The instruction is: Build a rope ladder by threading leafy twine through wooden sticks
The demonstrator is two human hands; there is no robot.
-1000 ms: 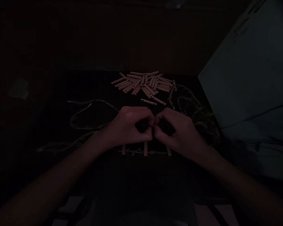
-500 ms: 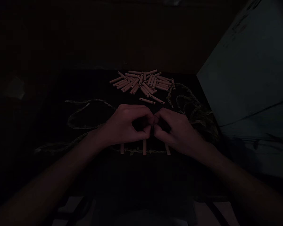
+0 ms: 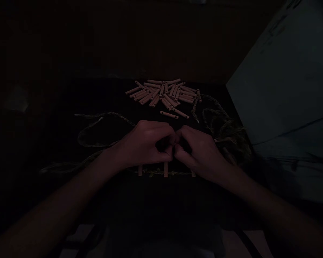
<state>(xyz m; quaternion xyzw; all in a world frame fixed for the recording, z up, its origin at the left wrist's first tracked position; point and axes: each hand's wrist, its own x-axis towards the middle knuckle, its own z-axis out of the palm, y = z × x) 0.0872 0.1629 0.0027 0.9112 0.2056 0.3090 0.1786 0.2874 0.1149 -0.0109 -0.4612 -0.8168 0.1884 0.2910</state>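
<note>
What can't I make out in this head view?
Head view:
- Anything pinched between the left hand and right hand: hidden by the hands.
- Upper parts of the three lower sticks: behind the hands.
- Count in the stick pile: overlapping.
- Strands in the cord tangle: too dark.

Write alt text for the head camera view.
In dim light, a person's bare left hand and right hand meet at the fingertips above a dark surface; anything pinched is too small to tell. Nearer the viewer, a twisted cord with leaf-like bits crosses three pale wooden sticks. Beyond lies a heap of short, pale, holed wooden sticks.
</note>
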